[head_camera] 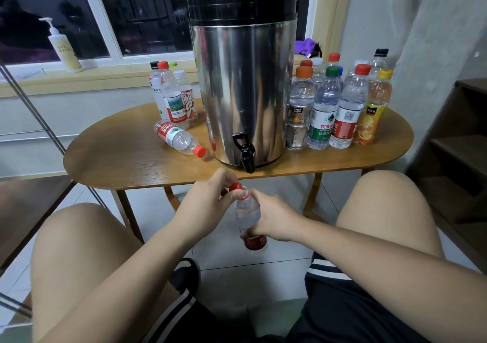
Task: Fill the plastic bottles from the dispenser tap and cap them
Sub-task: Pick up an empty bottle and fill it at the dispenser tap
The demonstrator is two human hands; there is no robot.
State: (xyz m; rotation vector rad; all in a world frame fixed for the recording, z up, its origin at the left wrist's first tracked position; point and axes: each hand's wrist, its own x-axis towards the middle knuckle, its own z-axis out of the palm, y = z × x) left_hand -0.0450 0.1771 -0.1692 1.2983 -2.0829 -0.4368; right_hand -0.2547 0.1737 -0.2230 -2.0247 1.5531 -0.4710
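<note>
Left hand (208, 200) pinches red cap (235, 186) at bottle (247, 212) mouth; right hand (274, 217) grips body. Probably capping: seat squarely, then twist.

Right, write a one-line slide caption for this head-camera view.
Left hand holds a red cap at the open bottle gripped by the right hand, below the dispenser tap.

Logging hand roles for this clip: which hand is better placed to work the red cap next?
Left. The left hand pinches the red cap beside the plastic bottle mouth; the right hand is busy gripping the bottle's body.
</note>
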